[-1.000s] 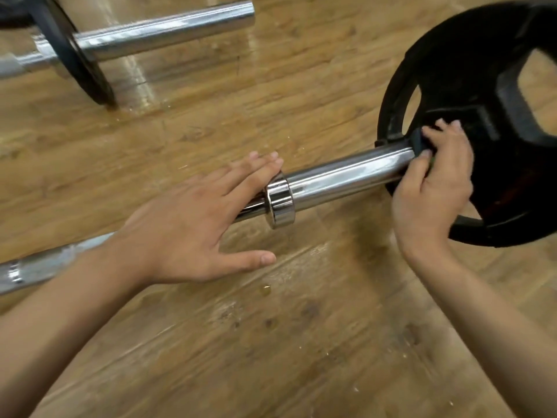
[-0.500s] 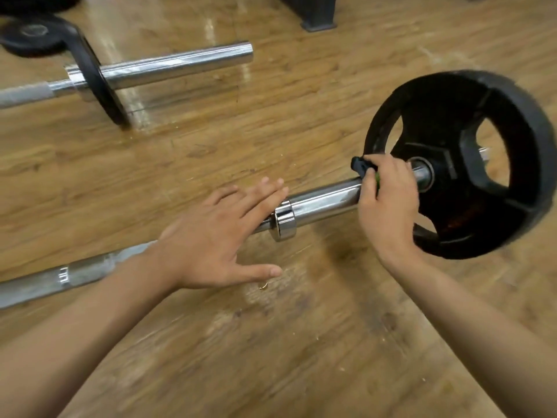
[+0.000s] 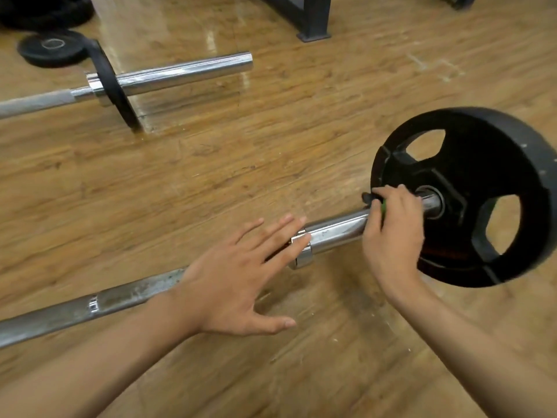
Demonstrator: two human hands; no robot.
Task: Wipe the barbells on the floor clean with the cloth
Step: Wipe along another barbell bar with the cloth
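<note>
A steel barbell [image 3: 337, 229] lies across the wooden floor from lower left to right, with a black weight plate [image 3: 470, 164] on its right sleeve. My left hand [image 3: 238, 279] lies flat with straight fingers over the bar, the fingertips at the chrome collar [image 3: 303, 257]. My right hand [image 3: 391, 233] is curled round the sleeve just left of the plate and holds a small dark cloth with a green edge [image 3: 372, 200], mostly hidden under the fingers. A second barbell [image 3: 180, 72] with a thin black plate lies further back on the left.
Loose black plates [image 3: 52, 49] lie flat at the top left. A dark metal rack foot [image 3: 312, 16] stands at the top centre. Bare wooden floor [image 3: 271, 140] stretches between the two barbells and in front of me.
The view has pulled back and up, so more of the floor and the whole plate show. My right hand with the cloth has slid slightly left from the plate's hub along the sleeve.
</note>
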